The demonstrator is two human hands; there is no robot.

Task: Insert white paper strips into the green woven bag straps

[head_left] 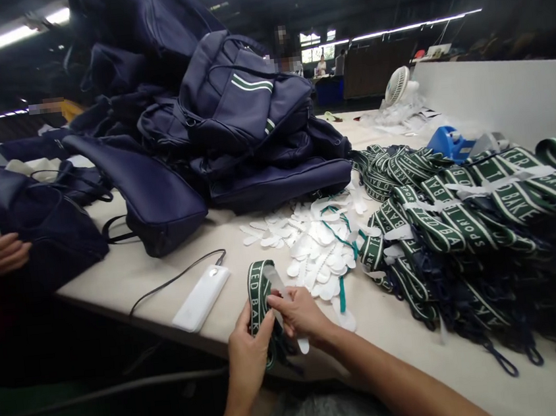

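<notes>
Green woven strap (257, 296) sits folded in your left hand (248, 357), fingers pinching it at the surface (130, 270) edge; your right hand (301, 311) pinches its white tag (276, 282), beside the white power bank (201, 297).

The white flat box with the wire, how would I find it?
Start at the pile of navy bags on the table. Come toward the near edge, left of the hands: the white power bank lies there. It alone has a black cable plugged in.
</notes>
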